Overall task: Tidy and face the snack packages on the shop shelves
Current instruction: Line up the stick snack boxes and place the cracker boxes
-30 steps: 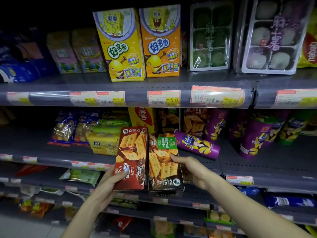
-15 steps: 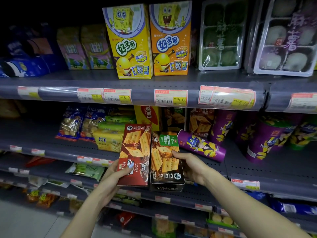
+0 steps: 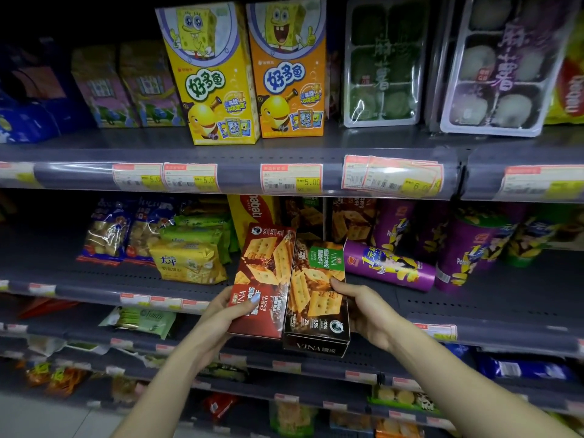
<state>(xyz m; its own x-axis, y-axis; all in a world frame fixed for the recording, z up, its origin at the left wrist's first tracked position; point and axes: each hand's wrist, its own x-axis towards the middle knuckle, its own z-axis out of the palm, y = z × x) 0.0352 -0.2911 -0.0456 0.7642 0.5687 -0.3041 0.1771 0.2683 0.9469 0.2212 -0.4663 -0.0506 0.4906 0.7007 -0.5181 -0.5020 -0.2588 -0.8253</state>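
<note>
Left hand [image 3: 221,317] grip clasps red box [image 3: 264,279] | right hand [image 3: 363,308] grip clasps brown box [image 3: 316,298]

The red biscuit box [image 3: 264,279] and the dark biscuit box [image 3: 316,295] are glossy printed cardboard. At two o'clock from them lies a purple tube [image 3: 388,268] — shiny plastic film. The shelf [image 3: 493,298] is matt grey perforated metal — its price labels [image 3: 290,178] paper under clear plastic.

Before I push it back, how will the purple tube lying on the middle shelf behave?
The purple tube lies on its side, so it would likely roll. It looks like a stiff, light chip can. Beside it the right hand holds the dark cracker box.
</note>
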